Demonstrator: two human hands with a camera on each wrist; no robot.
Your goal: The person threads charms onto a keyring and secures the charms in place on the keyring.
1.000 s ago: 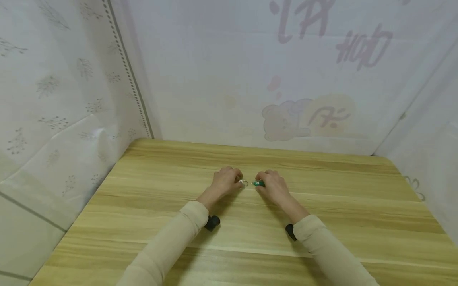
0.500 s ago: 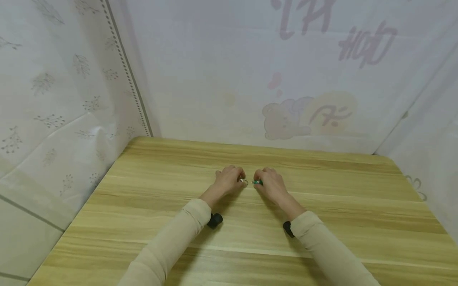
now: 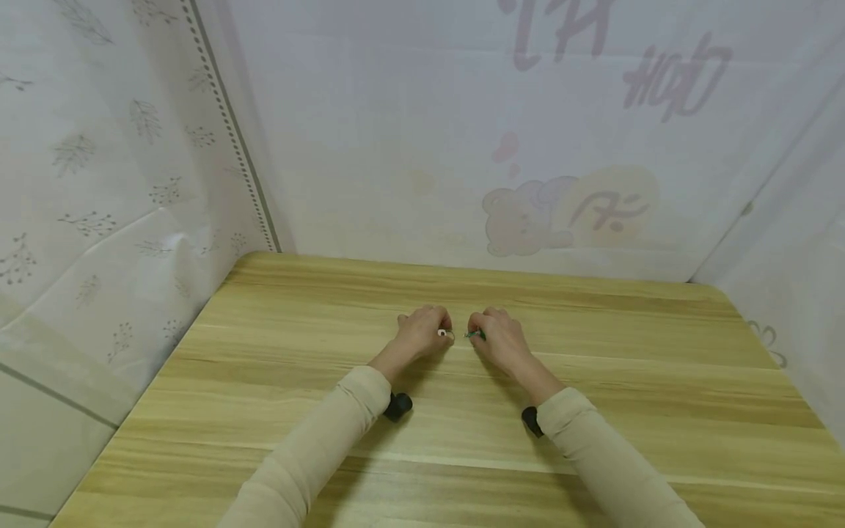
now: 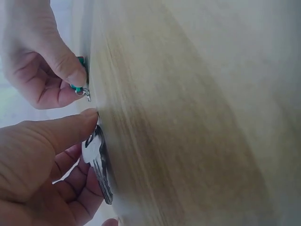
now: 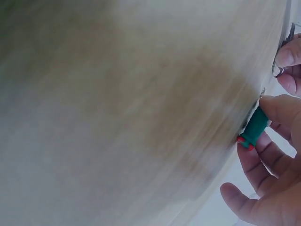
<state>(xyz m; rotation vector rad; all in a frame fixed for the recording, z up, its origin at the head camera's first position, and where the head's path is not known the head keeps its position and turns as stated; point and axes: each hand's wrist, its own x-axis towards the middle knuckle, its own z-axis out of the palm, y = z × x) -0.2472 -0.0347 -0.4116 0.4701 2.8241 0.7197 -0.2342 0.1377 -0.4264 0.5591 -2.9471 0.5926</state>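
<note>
Over the middle of the table my left hand (image 3: 421,331) pinches a metal key ring (image 5: 275,69) between thumb and fingers. A silver key (image 4: 97,154) hangs from it against the curled fingers in the left wrist view. Facing it, a short distance to the right, my right hand (image 3: 503,339) grips a small green keychain charm (image 5: 255,126) with red bits at one end. From the charm's other end a short metal chain (image 5: 262,92) sticks out toward the ring. A narrow gap separates chain and ring.
The wood-grain table (image 3: 462,455) runs back to a pale printed curtain (image 3: 370,147). Another patterned curtain (image 3: 132,191) hangs along its left side. Black wrist cameras (image 3: 398,407) sit under both cuffs.
Both hands have come slightly closer together. The key ring has turned in my left fingers and less of its loop shows; less of the green charm shows in the head view.
</note>
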